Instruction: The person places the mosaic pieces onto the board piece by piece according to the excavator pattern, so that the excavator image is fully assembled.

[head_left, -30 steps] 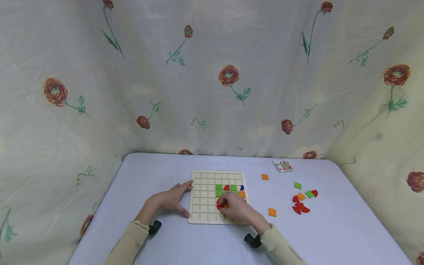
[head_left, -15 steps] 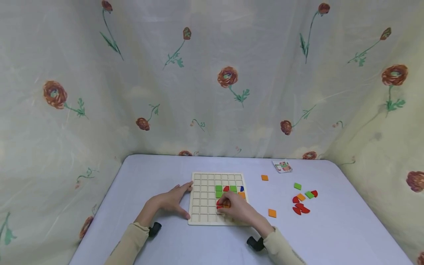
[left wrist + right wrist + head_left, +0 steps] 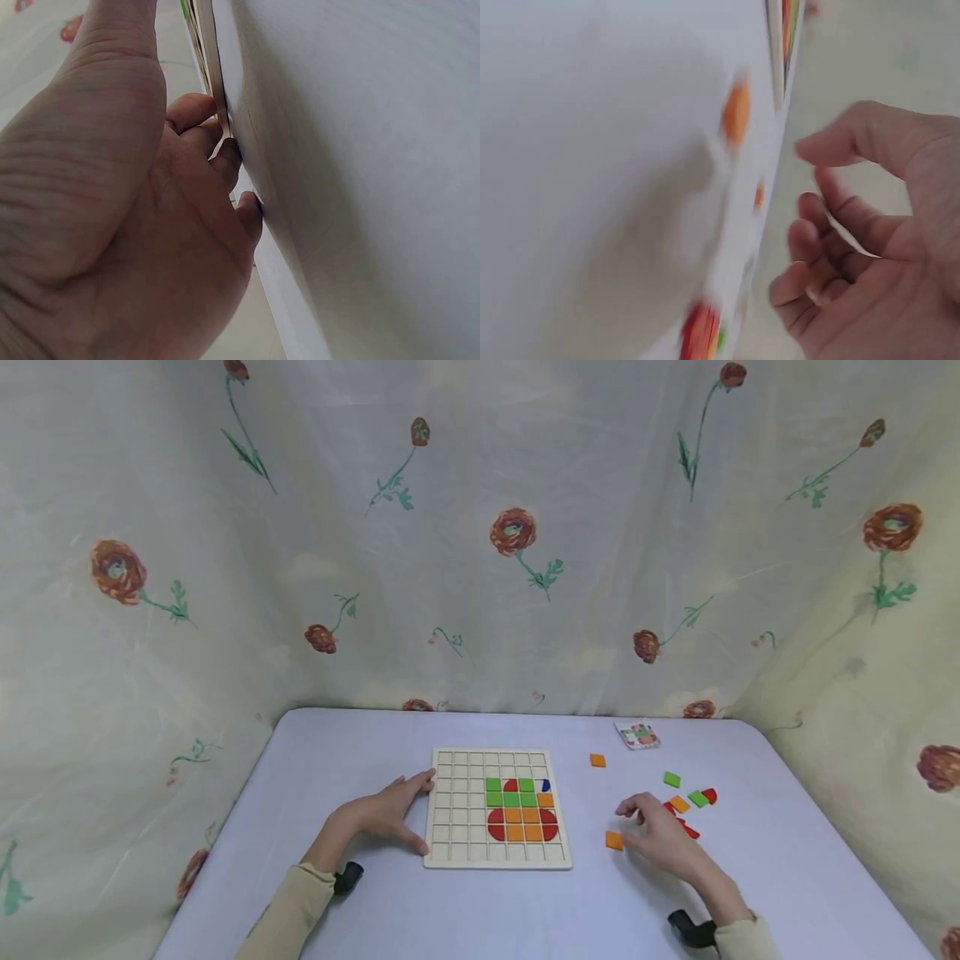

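A cream grid board (image 3: 454, 852) lies on the table, with green, orange, red and blue pieces set in its right-hand cells. My left hand (image 3: 387, 815) rests at the board's left edge, thumb and fingertips touching it; the left wrist view shows the fingers (image 3: 196, 112) along that edge. My right hand (image 3: 663, 842) hovers between the board and the loose pieces, fingers loosely bent and holding nothing. Just left of its thumb lies an orange square tile (image 3: 614, 840), also visible in the right wrist view as a blurred orange tile (image 3: 736, 114). Part of the red pieces (image 3: 691, 832) hides behind the hand.
Loose green tiles (image 3: 672, 779), an orange tile (image 3: 678, 803) and a red quarter-round piece (image 3: 709, 796) lie at the right. Another orange tile (image 3: 597, 760) sits beyond the board's right side. A printed card (image 3: 638, 734) lies near the far table edge.
My right hand has left the board and moved right, toward the loose pieces. A red rounded shape and orange squares on the lower board now show fully. The left hand stays in place.
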A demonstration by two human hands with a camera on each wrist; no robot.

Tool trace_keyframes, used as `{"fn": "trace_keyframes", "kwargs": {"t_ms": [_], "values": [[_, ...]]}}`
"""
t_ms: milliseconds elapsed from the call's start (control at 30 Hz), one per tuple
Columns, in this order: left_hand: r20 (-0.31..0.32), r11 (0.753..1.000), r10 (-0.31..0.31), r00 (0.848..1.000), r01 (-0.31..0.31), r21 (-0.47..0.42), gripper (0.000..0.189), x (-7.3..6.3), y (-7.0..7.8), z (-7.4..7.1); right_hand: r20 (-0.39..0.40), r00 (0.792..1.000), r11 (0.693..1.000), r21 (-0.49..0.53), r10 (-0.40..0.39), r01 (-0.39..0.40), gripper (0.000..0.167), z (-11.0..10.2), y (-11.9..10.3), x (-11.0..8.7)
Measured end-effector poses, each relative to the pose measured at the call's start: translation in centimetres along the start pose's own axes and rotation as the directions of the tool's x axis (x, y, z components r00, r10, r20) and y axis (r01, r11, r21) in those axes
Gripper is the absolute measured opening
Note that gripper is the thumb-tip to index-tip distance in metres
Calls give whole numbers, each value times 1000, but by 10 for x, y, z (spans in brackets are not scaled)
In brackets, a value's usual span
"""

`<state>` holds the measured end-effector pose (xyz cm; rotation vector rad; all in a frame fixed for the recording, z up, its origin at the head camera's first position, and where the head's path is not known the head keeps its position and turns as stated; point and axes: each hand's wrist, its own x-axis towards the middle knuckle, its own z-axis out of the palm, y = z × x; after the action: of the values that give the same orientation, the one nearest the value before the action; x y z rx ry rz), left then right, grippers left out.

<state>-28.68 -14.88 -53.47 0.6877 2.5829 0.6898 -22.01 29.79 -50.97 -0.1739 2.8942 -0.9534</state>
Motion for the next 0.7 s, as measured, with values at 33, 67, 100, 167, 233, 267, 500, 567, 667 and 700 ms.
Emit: {"fn": "trace_keyframes", "kwargs": {"t_ms": [33,67,100,167,233,267,500,567,667,700], "values": [[-3,1000,2,1000,-2,-2,134,0,0,0,-20,1000,1000,-8,-1,1,33,-8,11,-3],[-3,1000,4,1000,-4,-1,134,0,0,0,-35,999,1000,-22,2,-3,34,-15,21,-6],[-3,1000,6,1000,-6,-3,134,0,0,0,-45,999,999,-36,10,-11,36,-22,31,-9],[-2,1000,14,1000,-14,-2,134,0,0,0,-65,997,997,-67,40,-45,39,-33,49,-14],[-1,1000,18,1000,-18,-1,134,-1,0,0,-63,994,992,-91,86,-92,42,-40,64,-17],[0,1000,16,1000,-16,2,134,-1,-1,0,-51,992,988,-103,113,-117,43,-42,69,-18],[1,1000,22,1000,-22,3,134,-1,-1,0,-44,984,981,-81,172,-175,36,-41,87,-18],[5,1000,20,1000,-20,9,135,0,-1,0,-65,983,981,-88,169,-175,32,-40,87,-17],[2,1000,21,1000,-21,8,135,1,-1,1,-81,979,975,-108,188,-196,29,-41,84,-17],[0,1000,23,1000,-23,6,135,1,-1,1,-80,976,971,-112,202,-210,29,-41,83,-17]]}}
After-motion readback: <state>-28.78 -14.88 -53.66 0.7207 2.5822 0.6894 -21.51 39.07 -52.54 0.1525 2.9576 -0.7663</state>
